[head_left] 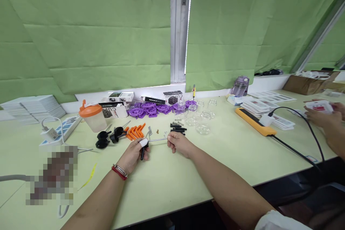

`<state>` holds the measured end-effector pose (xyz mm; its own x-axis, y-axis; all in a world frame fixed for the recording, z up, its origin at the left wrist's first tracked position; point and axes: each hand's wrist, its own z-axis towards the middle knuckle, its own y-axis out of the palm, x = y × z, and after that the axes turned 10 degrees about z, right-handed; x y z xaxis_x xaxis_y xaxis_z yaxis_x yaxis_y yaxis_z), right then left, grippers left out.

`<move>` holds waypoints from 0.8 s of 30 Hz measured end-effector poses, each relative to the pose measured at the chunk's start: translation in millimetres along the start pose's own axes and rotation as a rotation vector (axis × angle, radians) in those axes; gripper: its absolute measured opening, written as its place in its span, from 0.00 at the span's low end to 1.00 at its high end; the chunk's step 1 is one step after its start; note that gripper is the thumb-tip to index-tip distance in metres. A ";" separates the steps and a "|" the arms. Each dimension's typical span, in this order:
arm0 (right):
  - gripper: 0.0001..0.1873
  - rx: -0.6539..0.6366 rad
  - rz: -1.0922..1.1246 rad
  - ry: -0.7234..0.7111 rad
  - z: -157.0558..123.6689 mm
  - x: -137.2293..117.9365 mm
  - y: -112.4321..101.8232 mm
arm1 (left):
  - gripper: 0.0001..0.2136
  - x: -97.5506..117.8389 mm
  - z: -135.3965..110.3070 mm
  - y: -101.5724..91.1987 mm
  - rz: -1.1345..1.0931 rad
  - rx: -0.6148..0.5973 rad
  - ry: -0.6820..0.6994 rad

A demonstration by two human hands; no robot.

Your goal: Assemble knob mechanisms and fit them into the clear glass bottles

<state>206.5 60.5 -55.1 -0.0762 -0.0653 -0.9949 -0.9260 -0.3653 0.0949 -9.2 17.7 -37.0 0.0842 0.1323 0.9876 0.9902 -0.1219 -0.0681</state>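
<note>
My left hand (132, 153) is closed around a small black part (142, 153) with a short handle-like piece pointing down; a white covering wraps the thumb. A thin metal rod (158, 139) runs from that part to my right hand (180, 145), whose fingers pinch its far end. Just beyond my left hand lie orange angled pieces (135, 132) and several black cup-shaped parts (114, 136) with metal rods. Black cylindrical pieces (178, 128) and small springs (178, 122) rest beyond my right hand. Tiny brass-coloured bits (157, 132) are between the two groups.
Purple plastic parts (151, 109), clear glass jars (203, 125) and boxes (172, 97) line the back. An orange-lidded cup (93, 116) and a power strip (66, 129) stand left. To the right are an orange power strip (254, 122) and another person's hands (323, 116) holding a white package.
</note>
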 end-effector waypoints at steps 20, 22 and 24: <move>0.12 -0.008 0.024 -0.006 1.9 2.7 -0.6 | 0.16 -2.4 -0.4 -1.4 0.003 0.007 0.004; 0.12 -0.008 0.025 -0.004 2.8 4.2 -1.1 | 0.16 -2.7 -0.2 -1.4 0.004 0.007 0.005; 0.12 -0.009 0.027 -0.001 3.3 4.9 -1.3 | 0.16 -3.0 -0.2 -1.5 0.009 0.005 0.006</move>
<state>206.1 63.7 -60.3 -0.1019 -0.0744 -0.9920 -0.9203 -0.3715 0.1224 -10.9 17.3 -39.9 0.0921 0.1249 0.9879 0.9900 -0.1182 -0.0774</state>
